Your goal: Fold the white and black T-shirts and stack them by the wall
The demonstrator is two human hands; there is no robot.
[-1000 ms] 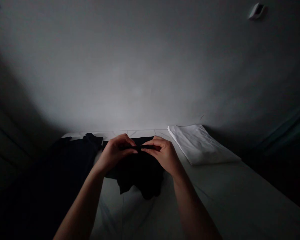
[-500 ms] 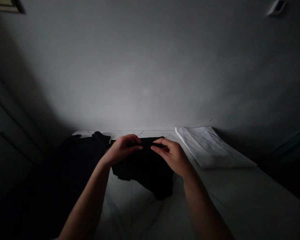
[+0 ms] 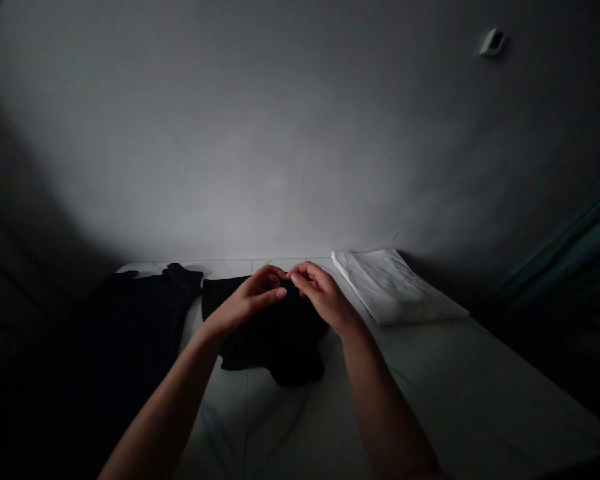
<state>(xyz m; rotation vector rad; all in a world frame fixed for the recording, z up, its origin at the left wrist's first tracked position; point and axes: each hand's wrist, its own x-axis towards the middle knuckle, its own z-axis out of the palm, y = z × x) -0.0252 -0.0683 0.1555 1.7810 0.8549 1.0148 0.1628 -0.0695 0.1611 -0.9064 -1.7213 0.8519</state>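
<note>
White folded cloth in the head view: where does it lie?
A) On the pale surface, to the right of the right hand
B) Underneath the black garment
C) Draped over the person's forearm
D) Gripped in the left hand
A. The white folded cloth lies on the pale surface, apart from and to the right of the right hand.

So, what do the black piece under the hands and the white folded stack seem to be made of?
The black garment looks like soft matt fabric, perhaps cotton knit, because it falls in loose folds. The white stack looks like creased cloth or sheet with a slight sheen; the dim light leaves this open.
</note>
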